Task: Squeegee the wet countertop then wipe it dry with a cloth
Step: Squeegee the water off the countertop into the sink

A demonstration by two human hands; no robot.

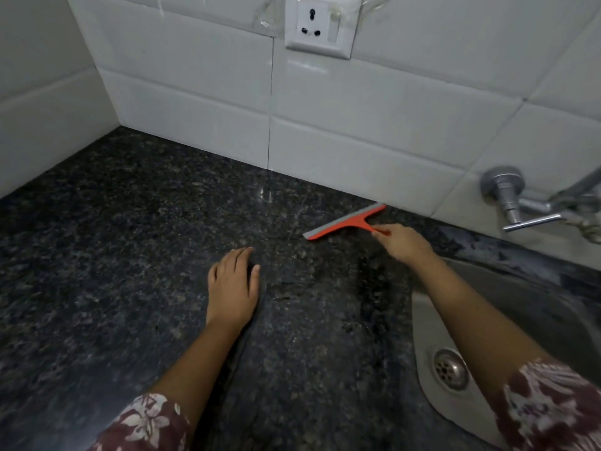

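right hand is gripping the orange squeegee by its handle, blade lying near the tiled wall; left hand is resting open and flat on the wet countertop. risk: the fingertip grip is letting the blade tilt, leaving streaks.

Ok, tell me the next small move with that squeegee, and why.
Probably pull the orange squeegee toward the sink. The right hand has its handle, and the blade sits by the back wall tiles, at the far edge of the countertop. The left hand rests flat, clear of that path.
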